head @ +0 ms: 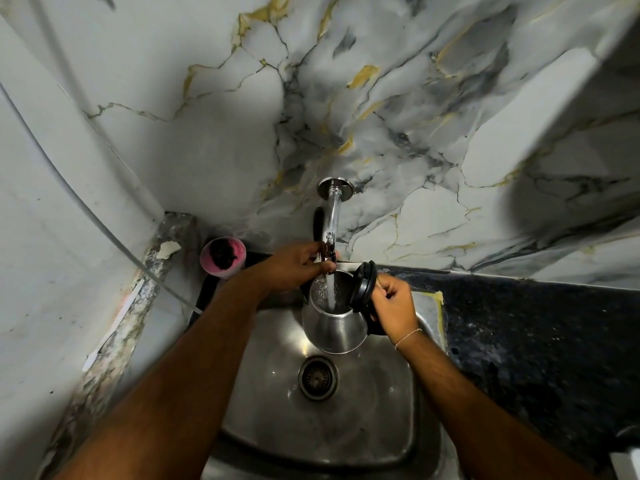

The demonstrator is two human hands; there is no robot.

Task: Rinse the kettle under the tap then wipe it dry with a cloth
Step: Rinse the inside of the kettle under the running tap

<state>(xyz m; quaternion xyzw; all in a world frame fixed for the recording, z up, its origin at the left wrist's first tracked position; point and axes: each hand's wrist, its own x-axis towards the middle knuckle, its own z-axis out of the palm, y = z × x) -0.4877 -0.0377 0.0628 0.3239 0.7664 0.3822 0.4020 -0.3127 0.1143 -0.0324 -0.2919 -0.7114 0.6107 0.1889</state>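
the steel kettle [334,327] is hanging over the back of the sink [398,393], above the drain [318,377], its black lid [364,285] hinged open. water is running from the tap [330,230] into its mouth. the right hand [394,303] is gripping the kettle's handle with curled fingers. the left hand [298,266] is closing its fingers around the tap's end. a pink cup [223,255] is standing at the sink's back left corner.

No legible text, label or brand anywhere, perhaps owing to the dim view.
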